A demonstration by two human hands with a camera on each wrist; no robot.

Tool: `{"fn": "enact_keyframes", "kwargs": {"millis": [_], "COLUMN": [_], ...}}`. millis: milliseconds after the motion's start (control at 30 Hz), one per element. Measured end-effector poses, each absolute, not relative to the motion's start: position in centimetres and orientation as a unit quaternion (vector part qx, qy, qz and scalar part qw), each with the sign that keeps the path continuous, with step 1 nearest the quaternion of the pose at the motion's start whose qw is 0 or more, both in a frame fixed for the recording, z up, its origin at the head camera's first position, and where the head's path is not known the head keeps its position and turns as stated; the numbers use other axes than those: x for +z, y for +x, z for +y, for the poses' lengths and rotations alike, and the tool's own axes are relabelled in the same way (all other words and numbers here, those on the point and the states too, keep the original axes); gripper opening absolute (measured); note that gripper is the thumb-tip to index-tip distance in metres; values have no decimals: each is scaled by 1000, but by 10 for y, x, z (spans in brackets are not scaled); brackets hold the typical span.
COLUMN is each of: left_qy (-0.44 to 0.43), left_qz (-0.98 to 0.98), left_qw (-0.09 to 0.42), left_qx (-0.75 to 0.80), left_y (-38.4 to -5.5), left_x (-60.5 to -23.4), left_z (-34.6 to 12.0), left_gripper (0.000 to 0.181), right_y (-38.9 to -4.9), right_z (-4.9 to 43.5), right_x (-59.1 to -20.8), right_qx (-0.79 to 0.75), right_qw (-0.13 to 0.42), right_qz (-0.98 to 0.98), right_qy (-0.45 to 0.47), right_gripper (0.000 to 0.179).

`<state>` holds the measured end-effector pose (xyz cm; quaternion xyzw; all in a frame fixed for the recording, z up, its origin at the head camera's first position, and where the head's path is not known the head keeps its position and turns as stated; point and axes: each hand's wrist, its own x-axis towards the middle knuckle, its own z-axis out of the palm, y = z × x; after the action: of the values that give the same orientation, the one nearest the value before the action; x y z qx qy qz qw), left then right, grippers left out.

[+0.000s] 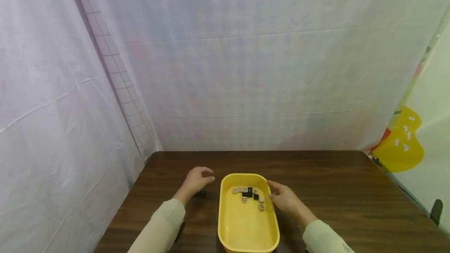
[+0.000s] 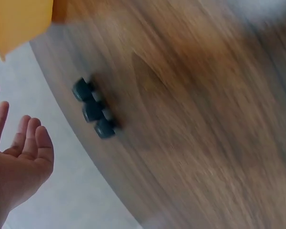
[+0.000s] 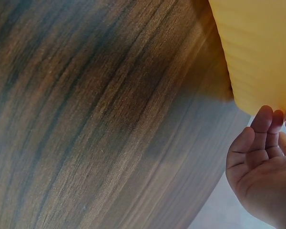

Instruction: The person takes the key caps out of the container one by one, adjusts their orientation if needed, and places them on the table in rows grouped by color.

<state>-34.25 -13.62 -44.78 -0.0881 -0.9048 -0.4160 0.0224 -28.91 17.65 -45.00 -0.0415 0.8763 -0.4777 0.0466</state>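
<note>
A long yellow plastic tub (image 1: pixel 247 229) stands on the brown table, holding several small pale and black square pieces (image 1: pixel 250 193) near its far end. My right hand (image 1: pixel 286 200) holds the tub's right rim near the far corner. In the right wrist view, its fingertips (image 3: pixel 263 117) lie against the outer wall, with the thumb across the rim. My left hand (image 1: pixel 197 180) hovers left of the tub, fingers loosely bent and nothing between them. Below it, a short row of three joined black pieces (image 2: pixel 94 109) lies on the table, mostly covered by the hand in the head view.
The dark wood-grain table (image 1: pixel 337 190) extends to both sides. White curtains (image 1: pixel 263 89) hang behind it and along the left. A yellow printed shape (image 1: pixel 400 143) shows on the right-hand sheet, and a dark rounded object (image 1: pixel 436 212) stands by the table's right edge.
</note>
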Motion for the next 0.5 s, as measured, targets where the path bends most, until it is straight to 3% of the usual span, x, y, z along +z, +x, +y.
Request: {"fn": "enact_keyframes", "kwargs": {"millis": [333, 500], "left_qy": [-169, -202], "left_qz": [-912, -916], "left_qw": [40, 24], "left_qx": [-371, -346], "left_y": [-346, -346], "left_x": [-436, -429], "left_z": [-104, -85], "left_gripper": [24, 26], "right_y": [-289, -289], "right_z": [177, 177], "right_x": [-451, -452], "right_qx": [-489, -493], "right_qw": [39, 39], "right_qz": [871, 868], "right_qy": [-43, -42], "right_gripper": [53, 53]}}
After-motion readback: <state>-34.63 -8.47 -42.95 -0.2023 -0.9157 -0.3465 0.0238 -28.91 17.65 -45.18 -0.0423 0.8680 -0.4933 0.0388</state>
